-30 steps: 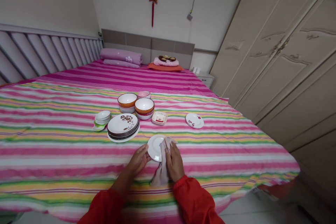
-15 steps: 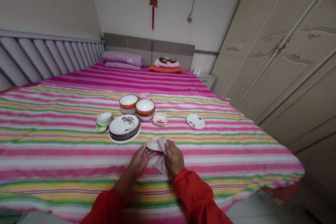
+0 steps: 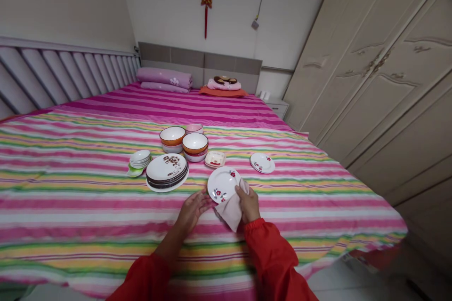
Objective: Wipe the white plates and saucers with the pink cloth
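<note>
A white plate with red flowers is held face up above the bed, tilted toward me. My right hand grips its right edge through a pale pinkish cloth, which hangs below the rim. My left hand is by the plate's lower left edge, fingers stretched out and apart; whether the fingertips touch the rim I cannot tell. To the right lie matching flowered plates, stacked. Just beyond the held plate is a small square dish.
Left of my hands stands a stack of brown-flowered plates, beside small white bowls on a green dish. Behind them are orange-sided bowls and a pink bowl. A striped sheet covers the bed; a wardrobe lines the right.
The plate has turned from nearly edge-on to showing its flowered face and moved slightly right with my right hand and the cloth. My left hand has let go of its edge.
</note>
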A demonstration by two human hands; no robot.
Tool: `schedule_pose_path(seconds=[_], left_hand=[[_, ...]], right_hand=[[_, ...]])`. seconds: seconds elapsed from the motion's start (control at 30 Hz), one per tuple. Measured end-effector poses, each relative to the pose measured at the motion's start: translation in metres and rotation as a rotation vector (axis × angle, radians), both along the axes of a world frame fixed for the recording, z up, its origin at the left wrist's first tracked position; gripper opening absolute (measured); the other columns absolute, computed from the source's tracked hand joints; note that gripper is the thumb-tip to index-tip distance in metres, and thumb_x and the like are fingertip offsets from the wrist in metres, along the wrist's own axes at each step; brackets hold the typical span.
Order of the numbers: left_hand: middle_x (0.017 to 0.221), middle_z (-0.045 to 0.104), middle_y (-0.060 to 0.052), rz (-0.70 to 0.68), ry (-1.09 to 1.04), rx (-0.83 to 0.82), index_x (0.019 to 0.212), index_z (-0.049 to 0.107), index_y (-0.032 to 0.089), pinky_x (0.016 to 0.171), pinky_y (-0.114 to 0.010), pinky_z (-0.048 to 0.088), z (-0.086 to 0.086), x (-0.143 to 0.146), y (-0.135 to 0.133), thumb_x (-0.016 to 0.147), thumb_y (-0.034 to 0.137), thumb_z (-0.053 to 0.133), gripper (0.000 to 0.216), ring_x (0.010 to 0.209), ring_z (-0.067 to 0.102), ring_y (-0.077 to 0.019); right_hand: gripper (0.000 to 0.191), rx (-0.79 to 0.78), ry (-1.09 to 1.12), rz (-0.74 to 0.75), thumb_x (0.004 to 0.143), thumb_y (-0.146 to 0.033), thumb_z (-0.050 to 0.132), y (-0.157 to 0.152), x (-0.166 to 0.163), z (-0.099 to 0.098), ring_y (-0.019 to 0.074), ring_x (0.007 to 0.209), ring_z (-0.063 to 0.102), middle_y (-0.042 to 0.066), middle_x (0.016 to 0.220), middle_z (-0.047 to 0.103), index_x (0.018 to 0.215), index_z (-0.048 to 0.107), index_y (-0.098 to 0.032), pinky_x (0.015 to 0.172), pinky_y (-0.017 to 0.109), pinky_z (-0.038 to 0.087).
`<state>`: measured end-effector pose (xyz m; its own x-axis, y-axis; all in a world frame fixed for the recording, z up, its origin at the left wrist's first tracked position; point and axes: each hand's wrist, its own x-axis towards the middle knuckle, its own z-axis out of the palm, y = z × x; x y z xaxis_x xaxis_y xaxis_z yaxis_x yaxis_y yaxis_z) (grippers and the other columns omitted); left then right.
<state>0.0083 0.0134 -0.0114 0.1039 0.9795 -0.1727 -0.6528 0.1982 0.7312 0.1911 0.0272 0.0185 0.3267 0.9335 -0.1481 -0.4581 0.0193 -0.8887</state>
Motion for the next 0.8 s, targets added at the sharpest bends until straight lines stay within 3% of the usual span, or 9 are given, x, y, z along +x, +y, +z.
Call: schedule_pose_path(seconds=[0.17, 0.3, 0.43, 0.53, 0.67, 0.8], left_hand=[[0.088, 0.072, -0.012, -0.016, 0.017, 0.020, 0.093, 0.066, 0.009, 0.079, -0.037, 0.053, 0.000, 0.002, -0.002, 0.067, 0.026, 0.077, 0.033, 0.080, 0.068, -0.0225], [0.086, 0.073, -0.011, -0.045, 0.026, -0.055, 0.093, 0.064, 0.011, 0.076, -0.037, 0.054, 0.000, 0.000, -0.002, 0.071, 0.025, 0.073, 0.028, 0.079, 0.068, -0.0231], [0.089, 0.072, -0.012, -0.039, -0.003, -0.075, 0.096, 0.062, 0.012, 0.079, -0.039, 0.054, -0.003, -0.002, 0.000, 0.076, 0.023, 0.068, 0.024, 0.086, 0.068, -0.0238], [0.096, 0.071, -0.011, -0.023, -0.018, -0.067, 0.100, 0.059, 0.013, 0.081, -0.041, 0.053, -0.002, -0.002, 0.000, 0.079, 0.023, 0.065, 0.024, 0.088, 0.067, -0.0230], [0.100, 0.070, -0.010, -0.031, -0.030, -0.056, 0.106, 0.057, 0.015, 0.082, -0.040, 0.052, -0.001, -0.001, -0.001, 0.081, 0.024, 0.063, 0.027, 0.090, 0.066, -0.0224], [0.105, 0.068, -0.011, -0.050, -0.050, -0.043, 0.110, 0.057, 0.017, 0.086, -0.038, 0.050, -0.003, 0.000, 0.001, 0.080, 0.025, 0.063, 0.032, 0.101, 0.062, -0.0230]], right_hand=[[0.045, -0.019, 0.024, 0.105, 0.053, -0.030, 0.078, -0.010, -0.011, -0.003, 0.0219, 0.070, 0.066, 0.007, 0.079, 0.073, 0.092, 0.068, -0.011, 0.066, 0.035, 0.053], [0.036, 0.062, -0.133, 0.152, 0.062, -0.032, 0.071, -0.010, -0.023, -0.003, 0.0216, 0.075, 0.065, 0.006, 0.083, 0.073, 0.091, 0.068, -0.012, 0.070, 0.035, 0.052], [0.033, 0.171, -0.509, -0.008, 0.078, -0.031, 0.056, -0.008, -0.024, -0.001, 0.0230, 0.088, 0.062, 0.009, 0.093, 0.070, 0.102, 0.065, -0.012, 0.078, 0.036, 0.050], [0.035, 0.349, -0.906, -0.113, 0.083, -0.021, 0.046, -0.009, -0.022, -0.001, 0.0243, 0.100, 0.056, 0.012, 0.105, 0.065, 0.114, 0.060, -0.013, 0.089, 0.041, 0.045], [0.044, 0.497, -1.330, -0.019, 0.081, -0.013, 0.048, -0.010, -0.033, -0.006, 0.0271, 0.112, 0.048, 0.016, 0.120, 0.056, 0.125, 0.052, -0.014, 0.098, 0.047, 0.039], [0.046, 0.532, -1.498, 0.073, 0.080, -0.018, 0.056, -0.006, -0.058, -0.017, 0.0311, 0.123, 0.041, 0.020, 0.134, 0.046, 0.124, 0.052, -0.010, 0.102, 0.051, 0.036]])
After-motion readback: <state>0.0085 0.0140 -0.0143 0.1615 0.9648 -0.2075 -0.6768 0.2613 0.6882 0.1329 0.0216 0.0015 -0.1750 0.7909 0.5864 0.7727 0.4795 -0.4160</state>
